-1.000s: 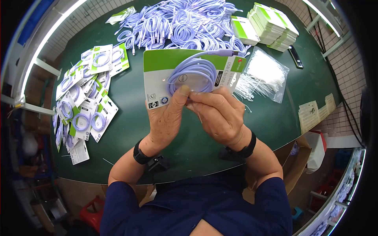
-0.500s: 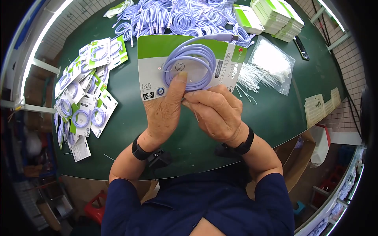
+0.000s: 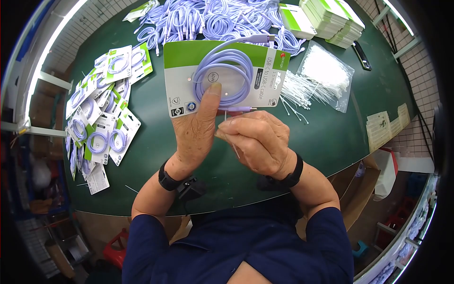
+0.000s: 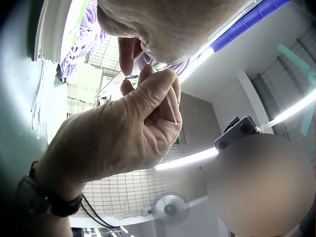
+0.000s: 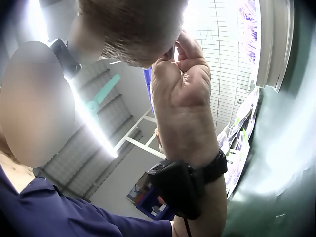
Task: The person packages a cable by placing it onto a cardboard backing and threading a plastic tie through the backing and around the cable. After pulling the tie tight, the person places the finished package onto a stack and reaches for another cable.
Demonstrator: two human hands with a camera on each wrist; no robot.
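My left hand [image 3: 195, 135] holds a green-and-white packaging card [image 3: 178, 71] upright in front of me, its thumb pressed on the front. A lilac USB cable [image 3: 247, 78] lies coiled against the card. One of its plugs sticks out past the top edge, and the other plug [image 3: 240, 109] shows at the bottom edge. Just below that edge my right hand [image 3: 259, 142] pinches a thin white cable tie [image 3: 236, 150] between thumb and fingers. The tie's strip runs up to the card beside the lower plug. In the left wrist view the tie [image 4: 172, 108] crosses the right hand's curled fingers.
A heap of lilac cables [image 3: 220, 21] covers the back of the green table [image 3: 321, 142]. Carded cables [image 3: 97, 142] are piled at left. White ties [image 3: 295, 90] spill from a clear bag [image 3: 344, 102] at right, near stacked cards [image 3: 331, 21] and a black-handled tool [image 3: 362, 56].
The card has risen a little and drifted left. My right hand has drawn slightly down from its lower edge, so the lower plug and the tie's strip now show.
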